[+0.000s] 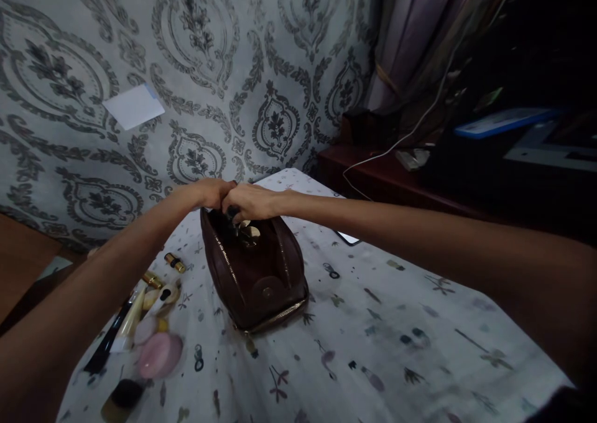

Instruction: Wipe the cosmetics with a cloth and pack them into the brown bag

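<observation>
A dark brown zip bag [252,286] lies gaping on the patterned cloth, its gold zipper teeth spread along both sides. At its far end, my left hand [214,193] is closed at the rim, with its fingertips hidden behind the other hand. My right hand [252,202] reaches over the opening from the right, fingers curled down and closed around something dark that I cannot make out. Right below those fingers, shiny gold pieces [249,232] show inside the bag; whether they belong to the held thing I cannot tell.
Left of the bag lie a pink round container [161,354], a dark brush [114,336], a cream tube [133,317], gold-and-black small cosmetics [175,262] and a black-capped bottle [125,395]. A phone-like edge [349,239] shows under my right forearm. A white cable [415,130] hangs beyond.
</observation>
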Demonstrator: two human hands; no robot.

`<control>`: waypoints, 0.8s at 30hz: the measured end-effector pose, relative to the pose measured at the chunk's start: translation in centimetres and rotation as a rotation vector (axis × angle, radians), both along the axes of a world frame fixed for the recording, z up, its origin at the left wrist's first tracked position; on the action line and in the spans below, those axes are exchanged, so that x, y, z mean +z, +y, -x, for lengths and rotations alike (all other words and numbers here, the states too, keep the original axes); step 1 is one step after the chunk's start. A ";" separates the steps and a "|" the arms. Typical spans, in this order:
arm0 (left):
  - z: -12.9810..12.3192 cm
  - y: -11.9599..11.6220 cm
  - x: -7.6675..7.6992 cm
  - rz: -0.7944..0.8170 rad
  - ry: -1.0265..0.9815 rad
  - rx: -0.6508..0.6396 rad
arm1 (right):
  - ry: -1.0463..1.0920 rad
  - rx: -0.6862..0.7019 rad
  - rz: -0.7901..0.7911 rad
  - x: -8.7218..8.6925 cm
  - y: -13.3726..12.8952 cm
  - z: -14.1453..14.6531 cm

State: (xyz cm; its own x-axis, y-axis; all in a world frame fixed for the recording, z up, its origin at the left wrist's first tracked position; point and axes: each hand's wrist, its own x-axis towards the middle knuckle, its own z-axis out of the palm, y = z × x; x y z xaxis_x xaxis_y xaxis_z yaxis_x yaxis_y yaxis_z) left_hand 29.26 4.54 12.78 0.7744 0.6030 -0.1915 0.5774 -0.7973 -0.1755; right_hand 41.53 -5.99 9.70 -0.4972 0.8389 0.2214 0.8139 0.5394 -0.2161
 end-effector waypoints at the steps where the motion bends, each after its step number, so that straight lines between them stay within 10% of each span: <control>1: 0.1 0.1 0.1 0.019 -0.002 0.001 | -0.047 -0.008 0.007 0.2 0.2 0.2; 10: 1.3 1.3 0.5 0.213 -0.201 0.027 | -0.201 -0.173 0.052 1.2 1.4 1.5; 24: 7.9 -1.4 -0.9 0.317 -0.998 0.205 | -0.131 -0.044 0.043 0.7 2.4 1.0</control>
